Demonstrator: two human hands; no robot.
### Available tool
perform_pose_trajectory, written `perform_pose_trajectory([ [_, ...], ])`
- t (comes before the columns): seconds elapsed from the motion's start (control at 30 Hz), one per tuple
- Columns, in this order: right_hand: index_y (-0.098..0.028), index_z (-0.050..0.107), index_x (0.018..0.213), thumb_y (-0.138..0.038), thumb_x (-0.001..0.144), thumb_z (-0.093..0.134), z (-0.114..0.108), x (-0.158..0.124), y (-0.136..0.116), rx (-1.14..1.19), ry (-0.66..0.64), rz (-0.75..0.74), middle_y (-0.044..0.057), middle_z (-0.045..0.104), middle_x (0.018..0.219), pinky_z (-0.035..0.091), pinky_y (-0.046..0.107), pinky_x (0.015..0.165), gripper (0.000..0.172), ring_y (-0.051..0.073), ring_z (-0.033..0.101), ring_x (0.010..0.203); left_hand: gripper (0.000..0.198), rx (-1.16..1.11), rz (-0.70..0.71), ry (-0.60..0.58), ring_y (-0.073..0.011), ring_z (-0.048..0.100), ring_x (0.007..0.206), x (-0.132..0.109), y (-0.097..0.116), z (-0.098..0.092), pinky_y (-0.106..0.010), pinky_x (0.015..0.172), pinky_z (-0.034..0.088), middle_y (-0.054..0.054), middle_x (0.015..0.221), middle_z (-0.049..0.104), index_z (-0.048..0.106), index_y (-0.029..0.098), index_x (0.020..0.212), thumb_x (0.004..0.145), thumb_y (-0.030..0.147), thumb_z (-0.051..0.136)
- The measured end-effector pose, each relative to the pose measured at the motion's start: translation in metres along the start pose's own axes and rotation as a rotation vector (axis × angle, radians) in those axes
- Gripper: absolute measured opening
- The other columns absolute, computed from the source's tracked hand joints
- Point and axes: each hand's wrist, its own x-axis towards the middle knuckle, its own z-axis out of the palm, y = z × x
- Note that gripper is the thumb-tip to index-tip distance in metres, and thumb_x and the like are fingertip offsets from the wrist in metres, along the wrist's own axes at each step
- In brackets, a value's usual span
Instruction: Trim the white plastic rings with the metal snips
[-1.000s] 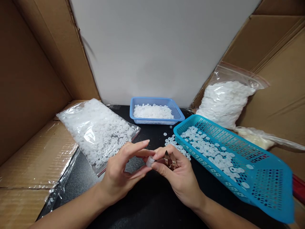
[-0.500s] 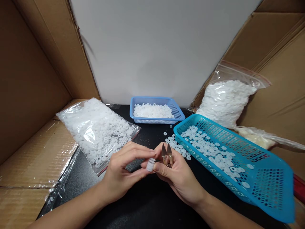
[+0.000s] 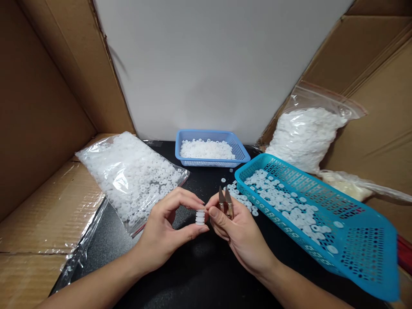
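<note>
Between the thumb and fingers of my left hand (image 3: 169, 225) is a short upright stack of white plastic rings (image 3: 200, 217), several high. My right hand (image 3: 236, 227) is closed around a pair of thread snips (image 3: 226, 202), their two pointed blades sticking up and apart. The right thumb and forefinger pinch together close beside the top of the stack; whether they hold anything small cannot be made out. Loose white rings (image 3: 240, 196) lie on the black table just beyond the right hand.
A teal basket (image 3: 289, 223) with white rings stands at the right. The blue basket (image 3: 212, 163) at the back holds more. A clear bag of rings (image 3: 141, 184) lies at left, a filled zip bag (image 3: 305, 137) leans at back right. Cardboard walls (image 3: 54, 64) flank the table.
The ring stack has gone from tilted to upright in my left hand. My right thumb and fingers have come off the stack's lower side to near its top, still with the snips.
</note>
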Motion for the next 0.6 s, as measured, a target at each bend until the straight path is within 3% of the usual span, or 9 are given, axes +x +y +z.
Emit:
perform_pose_trajectory([
  [0.1, -0.015, 0.055, 0.090, -0.051, 0.082, 0.076, -0.001, 0.000, 0.000, -0.043, 0.011, -0.006, -0.006, 0.042, 0.065, 0.017, 0.015, 0.043, 0.043, 0.000, 0.025, 0.048, 0.017, 0.057, 0.001, 0.000, -0.0126, 0.062, 0.096, 0.001, 0.001, 0.001, -0.023, 0.086, 0.048, -0.002, 0.099, 0.067, 0.068, 0.019, 0.095, 0.083, 0.018, 0.079],
  [0.2, -0.015, 0.057, 0.089, -0.047, 0.074, 0.084, 0.000, -0.001, -0.003, -0.071, 0.011, 0.002, -0.002, 0.052, 0.075, 0.036, 0.015, 0.055, 0.045, 0.003, 0.047, 0.060, 0.014, 0.106, 0.018, -0.016, -0.0122, 0.063, 0.093, 0.001, 0.002, 0.002, -0.024, 0.083, 0.049, -0.002, 0.097, 0.066, 0.067, 0.018, 0.094, 0.084, 0.018, 0.077],
  [0.27, -0.015, 0.056, 0.088, -0.043, 0.070, 0.088, 0.001, -0.002, -0.006, -0.046, 0.021, 0.049, -0.001, 0.055, 0.078, 0.040, 0.016, 0.062, 0.046, 0.006, 0.052, 0.067, 0.012, 0.137, 0.033, -0.021, -0.0117, 0.062, 0.092, 0.001, 0.003, 0.002, -0.023, 0.082, 0.049, -0.002, 0.096, 0.065, 0.067, 0.018, 0.094, 0.085, 0.018, 0.076],
  [0.43, -0.016, 0.050, 0.090, -0.044, 0.070, 0.088, 0.003, -0.003, -0.010, 0.078, -0.042, 0.198, -0.002, 0.057, 0.073, 0.020, 0.014, 0.047, 0.051, 0.002, 0.038, 0.056, 0.016, 0.139, 0.053, -0.011, -0.0110, 0.061, 0.090, 0.001, 0.001, 0.001, -0.022, 0.080, 0.049, -0.001, 0.095, 0.064, 0.069, 0.019, 0.094, 0.083, 0.022, 0.080],
  [0.6, -0.017, 0.048, 0.093, -0.045, 0.075, 0.085, 0.002, -0.002, -0.009, 0.118, -0.100, 0.174, -0.002, 0.059, 0.071, 0.018, 0.014, 0.044, 0.050, 0.001, 0.034, 0.052, 0.017, 0.139, 0.059, -0.021, -0.0108, 0.061, 0.089, 0.000, 0.000, 0.000, -0.021, 0.080, 0.049, 0.000, 0.094, 0.063, 0.070, 0.020, 0.095, 0.082, 0.021, 0.080],
])
